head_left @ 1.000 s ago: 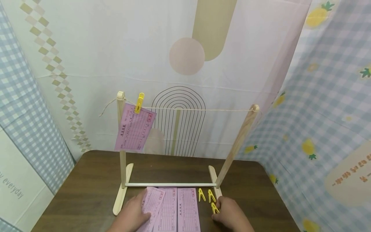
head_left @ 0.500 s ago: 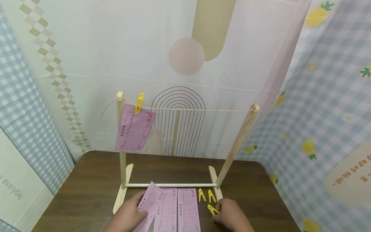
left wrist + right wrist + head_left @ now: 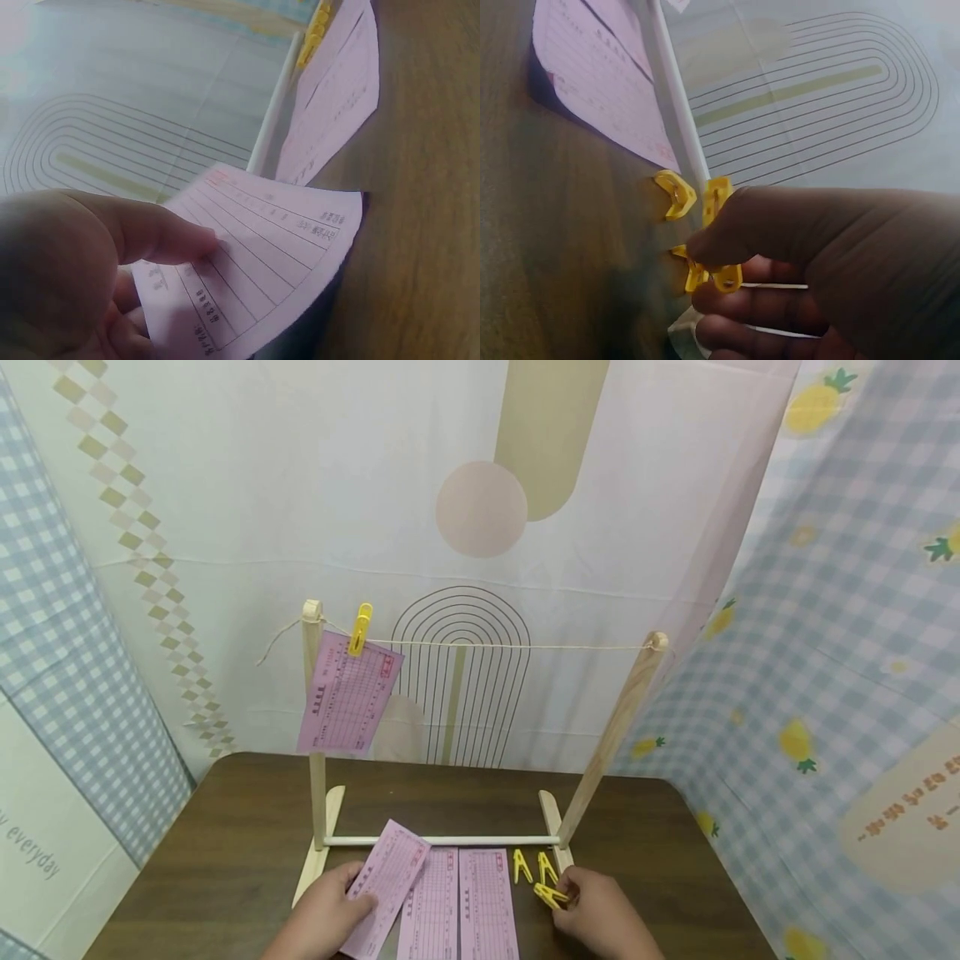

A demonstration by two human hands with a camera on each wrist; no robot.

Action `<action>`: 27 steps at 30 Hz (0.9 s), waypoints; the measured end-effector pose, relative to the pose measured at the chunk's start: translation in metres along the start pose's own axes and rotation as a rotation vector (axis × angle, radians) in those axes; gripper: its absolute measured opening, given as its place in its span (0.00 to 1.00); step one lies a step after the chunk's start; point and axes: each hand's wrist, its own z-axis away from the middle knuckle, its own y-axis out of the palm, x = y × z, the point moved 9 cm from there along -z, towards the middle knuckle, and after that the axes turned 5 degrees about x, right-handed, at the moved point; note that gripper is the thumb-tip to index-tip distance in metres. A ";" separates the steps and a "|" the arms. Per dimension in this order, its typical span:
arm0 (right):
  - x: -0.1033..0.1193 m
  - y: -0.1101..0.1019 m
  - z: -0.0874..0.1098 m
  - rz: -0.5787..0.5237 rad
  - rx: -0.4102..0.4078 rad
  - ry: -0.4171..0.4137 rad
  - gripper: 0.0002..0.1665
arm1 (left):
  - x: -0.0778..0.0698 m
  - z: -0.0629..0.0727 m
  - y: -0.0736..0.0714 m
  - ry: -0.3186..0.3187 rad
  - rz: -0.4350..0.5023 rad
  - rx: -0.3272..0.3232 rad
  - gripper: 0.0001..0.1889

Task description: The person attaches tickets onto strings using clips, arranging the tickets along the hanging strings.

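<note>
In the head view my left hand (image 3: 324,906) pinches a pink printed slip (image 3: 390,885) by its left edge, thumb on top. The left wrist view shows that slip (image 3: 262,247) bent and lifted off the table. My right hand (image 3: 603,910) grips a yellow clothespin (image 3: 550,895) between thumb and fingers, just above the table. Two more yellow clothespins (image 3: 522,865) lie beside it. A pair of pink slips (image 3: 486,902) lies flat between the hands. Another pink slip (image 3: 348,702) hangs from the string (image 3: 480,645) under a yellow clothespin (image 3: 360,628).
A wooden stand with a left post (image 3: 318,802), a right post (image 3: 611,743) and a white crossbar (image 3: 450,841) stands on the brown table (image 3: 225,835). Patterned cloth (image 3: 637,485) hangs behind and at both sides.
My left hand has lifted the leftmost slip and drawn it slightly left, tilting it. My right hand has picked up the nearest clothespin and turned it.
</note>
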 end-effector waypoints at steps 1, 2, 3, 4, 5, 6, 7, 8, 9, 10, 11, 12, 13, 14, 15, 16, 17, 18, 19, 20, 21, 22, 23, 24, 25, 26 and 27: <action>0.001 -0.001 0.000 -0.011 -0.005 -0.003 0.15 | -0.001 0.000 0.000 0.008 0.017 0.006 0.19; 0.001 -0.002 0.000 -0.023 -0.008 -0.003 0.15 | -0.002 0.001 -0.001 0.017 0.035 0.009 0.19; 0.002 -0.003 0.000 -0.037 -0.011 -0.002 0.15 | -0.003 0.001 -0.001 0.028 0.058 0.014 0.19; 0.002 -0.004 -0.001 -0.056 -0.012 0.000 0.14 | -0.003 0.002 -0.001 0.034 0.084 0.021 0.19; 0.003 -0.004 -0.001 -0.080 -0.013 0.004 0.13 | -0.005 0.002 -0.001 0.045 0.110 0.027 0.19; 0.003 -0.004 -0.002 -0.108 -0.014 0.004 0.13 | -0.006 0.002 -0.001 0.052 0.134 0.033 0.19; 0.004 -0.005 -0.002 -0.133 -0.018 -0.002 0.13 | -0.007 0.002 -0.002 0.054 0.155 0.036 0.19; 0.005 -0.005 -0.002 -0.158 -0.021 -0.009 0.14 | -0.008 0.002 -0.002 0.060 0.178 0.039 0.19; 0.007 -0.005 -0.002 -0.188 -0.024 -0.017 0.16 | -0.009 0.002 -0.002 0.068 0.192 0.040 0.19; 0.009 -0.005 -0.003 -0.219 -0.026 -0.026 0.18 | -0.010 0.002 -0.003 0.068 0.198 0.039 0.19; 0.011 -0.006 -0.003 -0.250 -0.032 -0.033 0.20 | -0.011 0.002 -0.003 0.069 0.207 0.035 0.20; 0.013 -0.007 -0.003 -0.277 -0.042 -0.044 0.22 | -0.012 0.002 -0.004 0.065 0.208 0.029 0.21; 0.015 -0.008 -0.004 -0.307 -0.051 -0.054 0.23 | -0.012 0.002 -0.005 0.063 0.211 0.023 0.21; 0.017 -0.009 -0.005 -0.343 -0.061 -0.059 0.24 | -0.013 0.002 -0.005 0.063 0.217 0.016 0.22; 0.019 -0.010 -0.006 -0.381 -0.070 -0.063 0.25 | -0.013 0.001 -0.006 0.062 0.216 0.005 0.22; 0.021 -0.011 -0.007 -0.414 -0.080 -0.069 0.25 | -0.014 0.001 -0.007 0.054 0.221 -0.003 0.21; 0.023 -0.013 -0.007 -0.449 -0.093 -0.078 0.25 | -0.015 0.001 -0.008 0.056 0.228 -0.015 0.20; 0.025 -0.014 -0.008 -0.480 -0.105 -0.087 0.26 | -0.017 0.000 -0.009 0.057 0.232 -0.028 0.20; 0.026 -0.015 -0.008 -0.510 -0.116 -0.096 0.26 | -0.019 0.000 -0.010 0.059 0.238 -0.042 0.18; 0.028 -0.017 -0.007 -0.533 -0.129 -0.103 0.27 | -0.020 -0.001 -0.012 0.061 0.246 -0.057 0.17; 0.029 -0.019 -0.007 -0.555 -0.141 -0.111 0.27 | -0.022 -0.001 -0.013 0.063 0.252 -0.072 0.16; 0.031 -0.020 -0.007 -0.585 -0.152 -0.118 0.28 | -0.024 -0.002 -0.014 0.063 0.258 -0.085 0.15; 0.032 -0.022 -0.007 -0.622 -0.161 -0.122 0.29 | -0.025 -0.002 -0.016 0.061 0.261 -0.097 0.14; 0.033 -0.023 -0.008 -0.660 -0.165 -0.122 0.30 | -0.027 -0.002 -0.016 0.055 0.267 -0.105 0.13; 0.034 -0.024 -0.008 -0.705 -0.168 -0.116 0.30 | -0.028 -0.003 -0.017 0.051 0.269 -0.109 0.12; 0.035 -0.025 -0.008 -0.745 -0.168 -0.111 0.30 | -0.030 -0.003 -0.017 0.045 0.273 -0.110 0.11; 0.037 -0.026 -0.009 -0.784 -0.167 -0.107 0.30 | -0.031 -0.004 -0.017 0.041 0.274 -0.108 0.11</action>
